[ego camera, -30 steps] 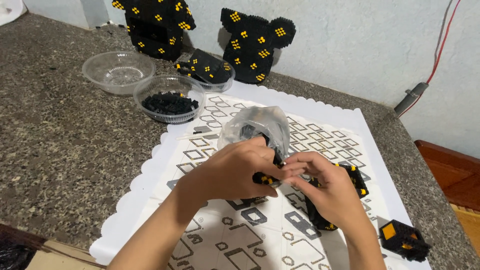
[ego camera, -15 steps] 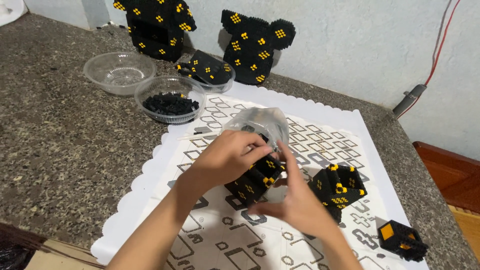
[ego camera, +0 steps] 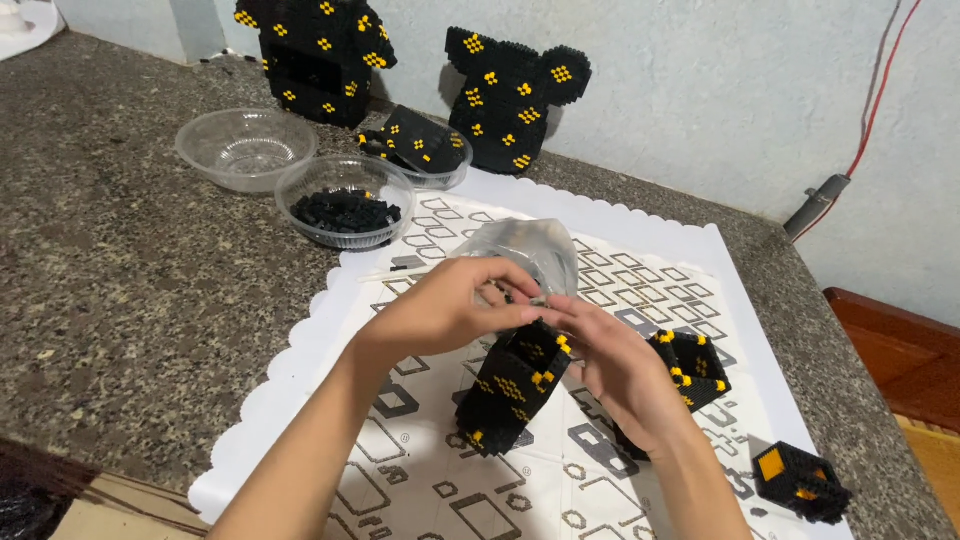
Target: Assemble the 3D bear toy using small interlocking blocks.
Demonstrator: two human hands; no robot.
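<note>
Hands [ego camera: 450,312] [ego camera: 625,375] pinch studded black-and-yellow brick block [ego camera: 512,385] over patterned mat [ego camera: 620,260].

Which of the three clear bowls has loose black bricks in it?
The middle bowl, at the mat's far left corner. The bowl to its left looks empty; the one behind holds a built black-and-yellow piece.

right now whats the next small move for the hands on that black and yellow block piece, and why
Probably press down at the top edge of the block piece. Both the left hand and right hand pinch there, fingertips meeting, while its lower end rests on the patterned mat, which would brace it.
</note>
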